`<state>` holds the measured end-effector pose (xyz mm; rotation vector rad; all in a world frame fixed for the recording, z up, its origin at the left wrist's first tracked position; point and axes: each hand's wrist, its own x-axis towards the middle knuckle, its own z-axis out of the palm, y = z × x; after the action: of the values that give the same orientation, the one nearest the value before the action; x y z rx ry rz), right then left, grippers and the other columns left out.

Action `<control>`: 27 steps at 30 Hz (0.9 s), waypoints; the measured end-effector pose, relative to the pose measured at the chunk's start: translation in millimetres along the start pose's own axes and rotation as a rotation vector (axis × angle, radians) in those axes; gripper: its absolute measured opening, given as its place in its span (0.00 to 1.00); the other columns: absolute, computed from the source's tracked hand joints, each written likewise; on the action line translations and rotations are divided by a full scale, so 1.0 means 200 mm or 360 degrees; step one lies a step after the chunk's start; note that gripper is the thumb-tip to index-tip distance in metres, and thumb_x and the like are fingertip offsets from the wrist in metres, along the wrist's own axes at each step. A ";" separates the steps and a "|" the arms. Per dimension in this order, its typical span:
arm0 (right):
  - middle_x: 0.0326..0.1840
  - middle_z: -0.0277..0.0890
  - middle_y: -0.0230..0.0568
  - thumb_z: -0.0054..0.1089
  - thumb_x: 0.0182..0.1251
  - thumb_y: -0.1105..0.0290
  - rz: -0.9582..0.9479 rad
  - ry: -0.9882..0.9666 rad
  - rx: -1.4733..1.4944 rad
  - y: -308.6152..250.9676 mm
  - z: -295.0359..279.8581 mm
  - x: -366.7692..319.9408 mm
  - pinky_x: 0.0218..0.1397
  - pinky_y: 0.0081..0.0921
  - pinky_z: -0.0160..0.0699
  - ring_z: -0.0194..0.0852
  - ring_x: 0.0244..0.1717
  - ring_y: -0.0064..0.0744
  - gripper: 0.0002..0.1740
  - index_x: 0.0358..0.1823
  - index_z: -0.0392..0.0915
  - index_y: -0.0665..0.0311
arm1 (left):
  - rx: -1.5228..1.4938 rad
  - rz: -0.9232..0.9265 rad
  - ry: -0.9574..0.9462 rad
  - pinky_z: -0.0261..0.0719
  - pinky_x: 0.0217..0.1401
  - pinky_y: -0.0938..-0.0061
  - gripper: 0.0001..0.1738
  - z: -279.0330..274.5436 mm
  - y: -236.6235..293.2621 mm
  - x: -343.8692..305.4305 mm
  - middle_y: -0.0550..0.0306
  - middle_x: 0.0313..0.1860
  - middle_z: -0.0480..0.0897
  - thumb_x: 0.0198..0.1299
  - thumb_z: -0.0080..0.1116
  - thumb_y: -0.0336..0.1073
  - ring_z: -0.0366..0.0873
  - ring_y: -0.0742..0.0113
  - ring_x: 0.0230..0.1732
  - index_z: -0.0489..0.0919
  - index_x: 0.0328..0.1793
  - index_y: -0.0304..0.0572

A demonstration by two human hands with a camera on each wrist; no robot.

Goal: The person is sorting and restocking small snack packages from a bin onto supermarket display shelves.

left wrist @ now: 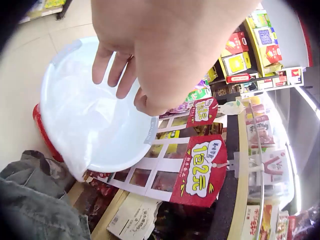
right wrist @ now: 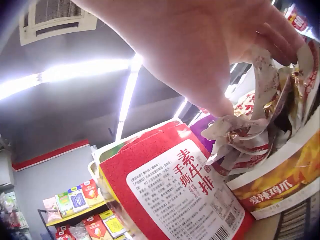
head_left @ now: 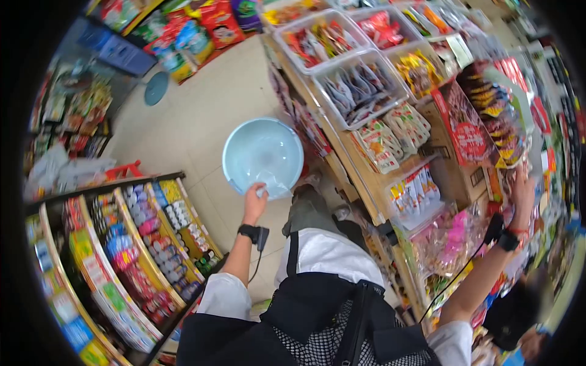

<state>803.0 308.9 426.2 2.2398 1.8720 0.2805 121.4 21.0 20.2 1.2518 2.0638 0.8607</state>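
Observation:
My left hand (head_left: 255, 204) hangs over the near rim of a pale blue basin (head_left: 244, 149), its fingers loosely curled. The left wrist view shows nothing between those fingers, which dangle over the basin (left wrist: 55, 110). A clear plastic bag (left wrist: 77, 160) lies in the basin and laps over its rim. At the right, my right hand (head_left: 522, 194) reaches to the display counter. Its thumb and fingers pinch a crumpled white-and-red snack packet (right wrist: 265, 85) among others in an open cardboard box (right wrist: 272, 200). Beside it stands a red box (right wrist: 165, 170) with a white label.
Plastic bins of packets (head_left: 360, 88) and flat packs (head_left: 381, 143) line the wooden counter (head_left: 360, 183). A tiered shelf (head_left: 131, 262) of cans and bottles stands at the left. Tiled floor (head_left: 201, 116) runs between them. Another person's dark-clothed shape (head_left: 516, 305) is close at the lower right.

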 end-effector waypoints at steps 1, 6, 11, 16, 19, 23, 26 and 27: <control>0.49 0.78 0.67 0.60 0.70 0.55 -0.0076 -0.0045 -0.0189 0.06 0.03 0.06 0.54 0.49 0.77 0.77 0.56 0.69 0.32 0.73 0.68 0.58 | 0.0030 -0.0056 -0.0012 0.79 0.61 0.64 0.15 0.00 0.00 0.11 0.45 0.49 0.87 0.62 0.62 0.33 0.85 0.51 0.54 0.84 0.54 0.37; 0.55 0.81 0.50 0.61 0.69 0.66 0.0333 -0.0674 0.0806 0.43 0.20 0.35 0.54 0.41 0.81 0.82 0.55 0.53 0.31 0.72 0.67 0.63 | 0.0244 -0.0477 -0.0267 0.76 0.66 0.57 0.33 0.06 -0.22 0.55 0.32 0.57 0.83 0.57 0.70 0.45 0.80 0.39 0.62 0.76 0.64 0.31; 0.69 0.75 0.34 0.52 0.76 0.62 0.0937 -0.0330 0.1399 -0.06 -0.18 0.08 0.64 0.27 0.75 0.76 0.63 0.29 0.30 0.77 0.65 0.61 | 0.0444 -0.1010 -0.0383 0.75 0.68 0.59 0.58 0.20 -0.34 0.70 0.23 0.62 0.78 0.50 0.75 0.55 0.78 0.39 0.65 0.59 0.77 0.22; 0.54 0.78 0.29 0.54 0.74 0.39 0.0645 -0.0511 0.1258 0.61 0.18 0.24 0.43 0.19 0.74 0.75 0.47 0.15 0.31 0.65 0.77 0.53 | 0.0786 -0.0951 -0.0576 0.80 0.62 0.60 0.48 0.21 -0.36 0.76 0.26 0.56 0.82 0.41 0.75 0.46 0.83 0.40 0.59 0.72 0.67 0.20; 0.55 0.80 0.32 0.54 0.77 0.48 -0.0150 -0.0174 0.0767 0.45 0.14 0.15 0.49 0.23 0.76 0.77 0.50 0.18 0.24 0.64 0.77 0.56 | 0.0669 -0.0625 -0.0439 0.84 0.54 0.59 0.31 0.23 -0.47 0.70 0.33 0.44 0.88 0.40 0.72 0.41 0.86 0.39 0.50 0.84 0.50 0.25; 0.62 0.79 0.40 0.61 0.70 0.68 -0.0584 -0.0097 0.0613 0.28 0.01 0.04 0.61 0.30 0.74 0.77 0.59 0.33 0.24 0.66 0.74 0.62 | 0.0688 -0.0725 -0.0587 0.81 0.60 0.54 0.27 0.12 -0.18 0.72 0.33 0.48 0.87 0.46 0.67 0.31 0.84 0.34 0.54 0.83 0.56 0.32; 0.61 0.81 0.34 0.58 0.74 0.67 -0.0279 -0.0424 0.1166 0.27 0.05 0.08 0.62 0.28 0.77 0.80 0.57 0.28 0.21 0.67 0.74 0.61 | 0.0534 -0.0480 -0.0503 0.80 0.57 0.51 0.23 0.06 -0.11 0.66 0.32 0.46 0.86 0.47 0.64 0.30 0.83 0.32 0.52 0.83 0.54 0.32; 0.57 0.82 0.32 0.58 0.75 0.64 -0.0029 -0.0467 0.1315 0.24 0.05 0.09 0.58 0.27 0.78 0.80 0.54 0.26 0.21 0.65 0.75 0.61 | 0.0543 -0.0373 -0.0462 0.79 0.55 0.50 0.22 0.06 -0.12 0.63 0.30 0.45 0.86 0.49 0.61 0.28 0.82 0.30 0.52 0.81 0.54 0.30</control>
<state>853.9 318.7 430.3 2.5092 2.0575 -0.9418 67.4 129.1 -24.3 1.1896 2.1153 0.2101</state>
